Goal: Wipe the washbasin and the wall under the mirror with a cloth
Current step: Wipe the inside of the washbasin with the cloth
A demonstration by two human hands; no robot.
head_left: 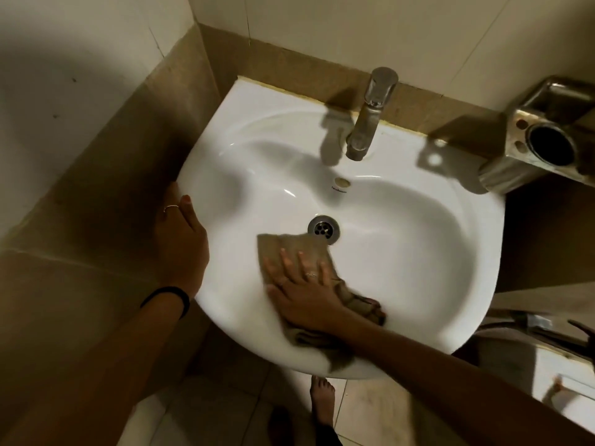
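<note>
A white washbasin (402, 239) fills the middle of the head view, with a metal drain (323, 229) at its bottom. A brown cloth (291, 247) lies inside the bowl on its near slope, just left of the drain and trailing over the front rim. My right hand (302, 288) presses flat on the cloth with straight, spread fingers. My left hand (182, 239) rests on the basin's left rim, thumb on top and fingers over the outer edge. The tiled wall (322, 30) rises behind the basin; no mirror is visible.
A chrome tap (370, 114) stands at the back of the basin. A steel holder (544, 140) with a round hole hangs on the wall at the right. A side wall (80, 91) is close on the left. My bare foot (323, 400) stands on the floor tiles below.
</note>
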